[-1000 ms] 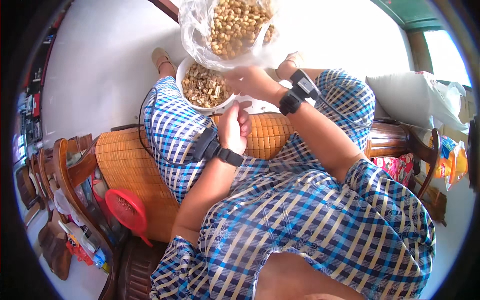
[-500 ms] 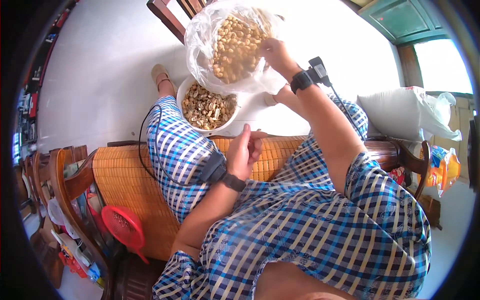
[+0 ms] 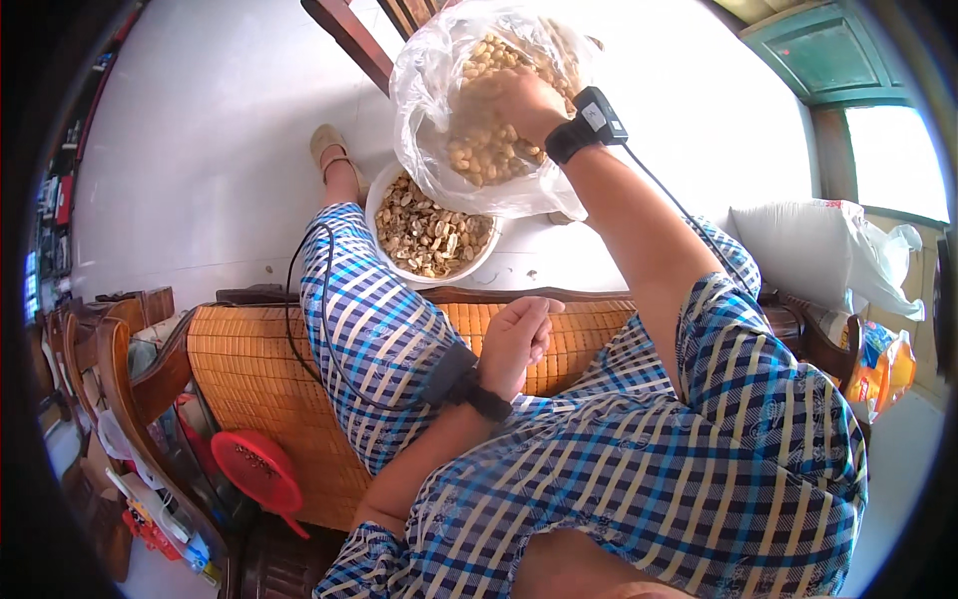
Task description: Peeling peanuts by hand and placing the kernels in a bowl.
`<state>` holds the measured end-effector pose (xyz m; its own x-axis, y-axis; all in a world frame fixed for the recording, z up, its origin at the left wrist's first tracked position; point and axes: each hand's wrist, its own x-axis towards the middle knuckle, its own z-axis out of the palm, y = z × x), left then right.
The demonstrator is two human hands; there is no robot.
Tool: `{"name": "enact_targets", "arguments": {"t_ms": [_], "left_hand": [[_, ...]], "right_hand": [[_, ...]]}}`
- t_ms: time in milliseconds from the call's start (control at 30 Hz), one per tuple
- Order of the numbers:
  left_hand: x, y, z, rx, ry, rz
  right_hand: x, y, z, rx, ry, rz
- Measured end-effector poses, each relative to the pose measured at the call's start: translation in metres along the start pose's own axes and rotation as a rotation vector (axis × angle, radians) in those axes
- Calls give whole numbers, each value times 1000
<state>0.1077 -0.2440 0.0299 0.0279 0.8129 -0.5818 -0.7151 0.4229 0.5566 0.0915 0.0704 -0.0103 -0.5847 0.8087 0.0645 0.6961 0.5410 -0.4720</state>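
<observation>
The right hand's [image 3: 524, 102] fingers are down among whole peanuts [image 3: 481, 168]; blurred, they may or may not grip one, I cannot tell. The left hand [image 3: 514, 344], near the thigh, has its fingers curled in, any contents hidden. The clear plastic bag [image 3: 417, 115] has plenty of nuts left; just beside it, a white bowl [image 3: 373, 218] already holds many broken shells [image 3: 429, 230].
</observation>
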Motion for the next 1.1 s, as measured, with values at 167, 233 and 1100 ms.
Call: {"name": "enact_targets", "arguments": {"t_ms": [167, 233, 1100], "left_hand": [[-2, 0, -3, 6, 5, 19], [-1, -3, -7, 18, 19, 8], [-20, -26, 13, 90, 123, 356]], "right_hand": [[1, 3, -8, 79, -130, 45], [-3, -4, -7, 64, -129, 5], [-285, -38, -75, 1697, -334, 494]]}}
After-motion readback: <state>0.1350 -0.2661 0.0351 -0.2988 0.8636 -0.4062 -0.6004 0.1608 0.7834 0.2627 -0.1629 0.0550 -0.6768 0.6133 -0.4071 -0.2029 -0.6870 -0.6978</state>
